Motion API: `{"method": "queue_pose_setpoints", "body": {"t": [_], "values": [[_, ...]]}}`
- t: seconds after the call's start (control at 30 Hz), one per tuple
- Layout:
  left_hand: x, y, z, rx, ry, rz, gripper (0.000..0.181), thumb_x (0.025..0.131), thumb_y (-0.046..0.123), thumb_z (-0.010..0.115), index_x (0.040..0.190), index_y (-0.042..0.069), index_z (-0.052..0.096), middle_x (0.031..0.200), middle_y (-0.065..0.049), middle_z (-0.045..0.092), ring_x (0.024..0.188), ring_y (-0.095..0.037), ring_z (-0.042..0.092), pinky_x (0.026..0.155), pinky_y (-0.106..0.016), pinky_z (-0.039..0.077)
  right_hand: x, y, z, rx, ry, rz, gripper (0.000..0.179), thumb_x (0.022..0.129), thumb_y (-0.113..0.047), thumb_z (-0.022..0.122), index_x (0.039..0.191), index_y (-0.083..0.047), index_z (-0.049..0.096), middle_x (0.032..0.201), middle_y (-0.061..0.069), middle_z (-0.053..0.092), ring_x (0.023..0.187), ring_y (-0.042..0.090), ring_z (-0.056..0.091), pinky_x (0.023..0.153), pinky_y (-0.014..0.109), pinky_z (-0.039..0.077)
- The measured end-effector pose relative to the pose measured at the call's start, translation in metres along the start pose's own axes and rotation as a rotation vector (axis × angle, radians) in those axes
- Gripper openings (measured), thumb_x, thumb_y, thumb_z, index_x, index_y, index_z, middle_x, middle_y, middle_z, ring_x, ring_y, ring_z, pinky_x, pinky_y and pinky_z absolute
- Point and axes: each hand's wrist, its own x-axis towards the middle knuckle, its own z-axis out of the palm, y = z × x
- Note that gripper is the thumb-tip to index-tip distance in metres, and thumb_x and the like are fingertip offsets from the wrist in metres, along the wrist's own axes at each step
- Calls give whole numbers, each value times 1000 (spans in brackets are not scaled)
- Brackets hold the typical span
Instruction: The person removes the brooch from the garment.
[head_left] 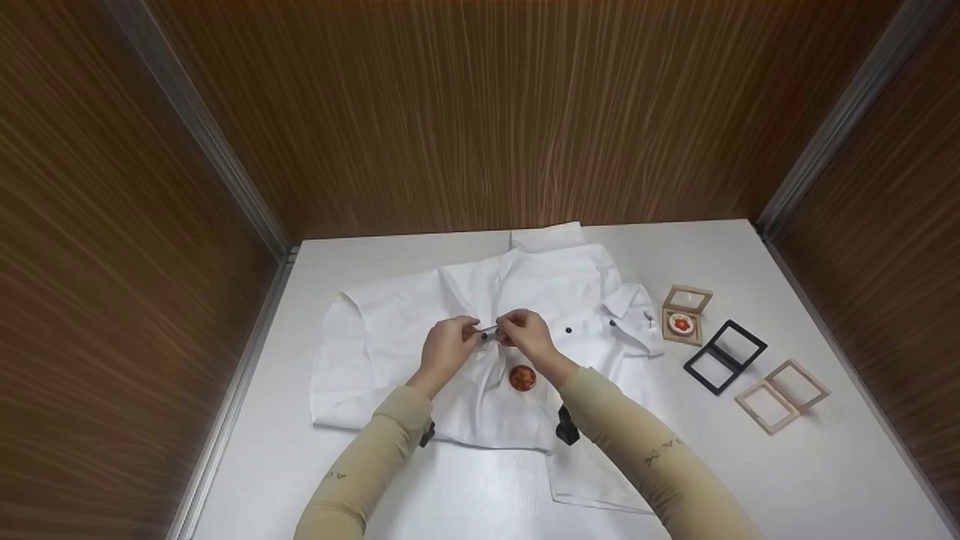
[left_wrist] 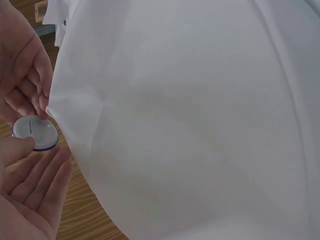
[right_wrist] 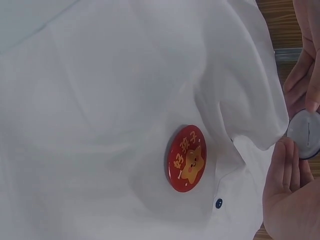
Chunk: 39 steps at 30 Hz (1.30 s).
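Observation:
A white shirt with dark buttons lies spread over the table. Above it, my left hand grips a round pin badge, its thumb on the pale back, which has a thin line across it and a blue edge. My right hand meets it from the other side, fingertips pinching a peak of the shirt's cloth right beside the badge. Whether the pin passes through the cloth I cannot tell. A red round badge with a yellow smiling star sits on the shirt, nearer the body than both hands.
On the right side of the white table stand a beige case holding a round red-and-white piece, a black hinged frame and a pinkish hinged frame. Brown wood-grain panels enclose the back and both sides.

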Motion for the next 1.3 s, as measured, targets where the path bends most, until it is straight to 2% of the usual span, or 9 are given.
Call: {"method": "queue_pose_setpoints", "body": {"t": [0.1,0.3,0.47,0.67,0.9,1.1,1.3], "values": [[-1,-1,1,2,0,-6,25,97,6,72,121,-3,76,105,-13,83,99,-28,80,88,-39,65,0,2,1,-18,2,-4,19,102,-8,64,109,9,71,94,19,78,79,16,75,79,30,67],[-3,-2,2,6,4,-15,26,96,5,74,121,-3,76,106,-14,82,99,-28,80,87,-39,65,0,6,2,-13,-6,-14,19,97,-4,66,110,10,70,90,13,76,73,10,71,74,26,65],[-4,-3,5,1,29,-30,28,93,2,76,121,-2,76,105,-15,82,97,-29,80,86,-40,65,-1,8,3,-27,-14,-12,20,94,0,68,112,10,71,85,9,74,68,6,68,71,23,64],[-5,-4,6,-21,65,-12,32,89,-1,79,121,-4,75,108,-18,81,96,-30,81,86,-39,66,-1,8,3,-36,-29,-28,23,92,1,70,114,9,70,85,6,72,69,6,66,72,24,64],[-6,-6,6,-34,34,-42,33,90,-4,76,123,-4,74,109,-18,81,99,-31,80,90,-39,65,-2,9,4,-18,-39,-17,25,92,3,72,116,9,67,85,6,70,75,8,66,75,26,64],[-5,-7,6,-77,40,-59,34,87,-9,74,121,-5,75,103,-19,81,96,-32,78,87,-41,65,-3,7,3,-17,-45,-19,26,91,5,71,116,9,68,85,7,70,74,7,64,74,25,64],[-6,-7,7,-91,50,-67,28,90,-8,70,118,-4,76,102,-18,80,95,-32,77,87,-43,64,-3,8,3,-17,-50,-24,25,90,6,72,115,9,67,84,6,69,73,7,64,71,22,61]]}}
